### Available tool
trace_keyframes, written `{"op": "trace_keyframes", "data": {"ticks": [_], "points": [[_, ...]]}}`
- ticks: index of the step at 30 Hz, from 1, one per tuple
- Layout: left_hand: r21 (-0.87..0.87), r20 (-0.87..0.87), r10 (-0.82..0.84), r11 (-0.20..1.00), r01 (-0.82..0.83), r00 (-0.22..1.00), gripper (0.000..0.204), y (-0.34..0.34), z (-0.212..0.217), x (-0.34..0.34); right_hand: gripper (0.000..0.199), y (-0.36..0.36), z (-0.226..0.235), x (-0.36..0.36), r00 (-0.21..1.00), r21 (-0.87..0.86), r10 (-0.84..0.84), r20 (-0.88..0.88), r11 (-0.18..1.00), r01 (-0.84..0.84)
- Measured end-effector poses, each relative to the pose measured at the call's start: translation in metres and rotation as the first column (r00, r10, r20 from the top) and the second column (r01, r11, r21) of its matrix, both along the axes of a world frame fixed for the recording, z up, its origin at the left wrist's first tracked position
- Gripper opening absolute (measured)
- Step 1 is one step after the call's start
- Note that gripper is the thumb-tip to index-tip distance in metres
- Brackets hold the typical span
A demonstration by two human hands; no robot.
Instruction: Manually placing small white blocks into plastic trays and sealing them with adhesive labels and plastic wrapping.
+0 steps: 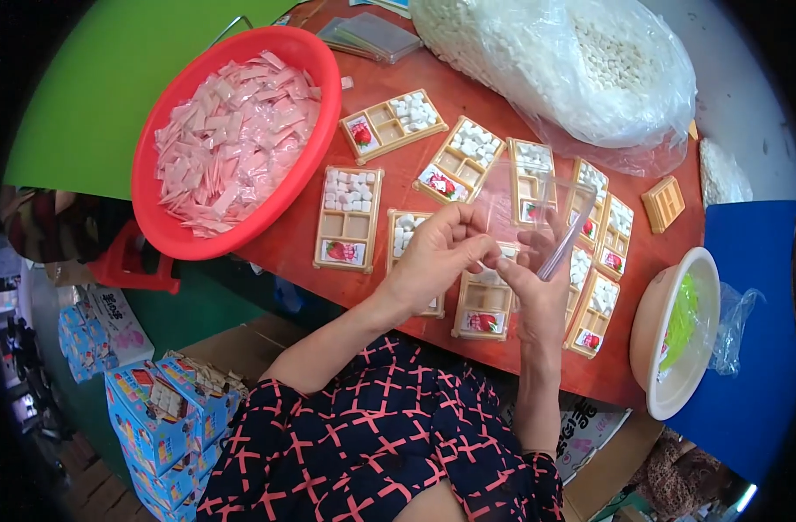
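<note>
My right hand (535, 283) grips a small stack of clear plastic lids (565, 248), held upright on edge above the table. My left hand (437, 261) is closed, its thumb and forefinger pinched close to my right fingertips. A thin transparent lid seems to span between both hands; its outline is hard to make out. Under and around them lie several beige divided trays (485, 298) with white marshmallow-like pieces and a strawberry-printed packet. One such tray (333, 226) lies left of my left hand, and another tray (600, 300) sits right of my right hand.
A red basin (332, 96) full of small pink packets stands at left. Far right is a large clear bag (676, 104) of white pieces. A cream bowl (642, 335) with green packets sits at the right edge, near stacked beige trays (664, 204). Flat clear sheets (372, 39) lie at the back.
</note>
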State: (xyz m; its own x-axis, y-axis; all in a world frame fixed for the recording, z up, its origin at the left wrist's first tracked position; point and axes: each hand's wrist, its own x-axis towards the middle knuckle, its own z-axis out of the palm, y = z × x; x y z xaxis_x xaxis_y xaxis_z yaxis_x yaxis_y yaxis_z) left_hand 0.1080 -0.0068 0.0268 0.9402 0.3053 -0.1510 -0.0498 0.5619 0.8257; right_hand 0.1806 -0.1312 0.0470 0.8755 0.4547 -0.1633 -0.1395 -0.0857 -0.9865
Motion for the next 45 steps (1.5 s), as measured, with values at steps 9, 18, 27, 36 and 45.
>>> {"op": "trace_keyframes", "data": {"ticks": [9,18,27,36,45], "points": [[0.707,-0.126,0.187,0.706,-0.043,0.974,0.040,0.090,-0.002,0.039,0.082,0.001,0.008,0.004,0.988,0.066,0.004,-0.153,0.998,0.006],[0.911,-0.412,0.355,0.163,0.379,0.839,0.038,0.170,-0.030,0.080,0.091,-0.025,0.001,0.013,0.972,0.061,0.018,-0.236,0.998,-0.004],[0.953,-0.285,0.545,0.075,0.292,0.789,0.058,0.155,-0.041,0.079,0.092,-0.036,-0.006,0.020,0.955,0.040,0.012,-0.296,0.999,0.000],[0.890,-0.342,0.421,-0.141,0.433,0.840,0.076,0.155,-0.052,0.070,0.091,-0.046,-0.008,0.024,0.973,0.055,0.051,-0.227,0.998,-0.040],[0.806,-0.310,0.552,-0.280,0.522,0.774,0.070,0.138,-0.055,0.081,0.090,-0.052,-0.005,0.031,0.977,0.085,0.027,-0.210,0.996,-0.010]]}}
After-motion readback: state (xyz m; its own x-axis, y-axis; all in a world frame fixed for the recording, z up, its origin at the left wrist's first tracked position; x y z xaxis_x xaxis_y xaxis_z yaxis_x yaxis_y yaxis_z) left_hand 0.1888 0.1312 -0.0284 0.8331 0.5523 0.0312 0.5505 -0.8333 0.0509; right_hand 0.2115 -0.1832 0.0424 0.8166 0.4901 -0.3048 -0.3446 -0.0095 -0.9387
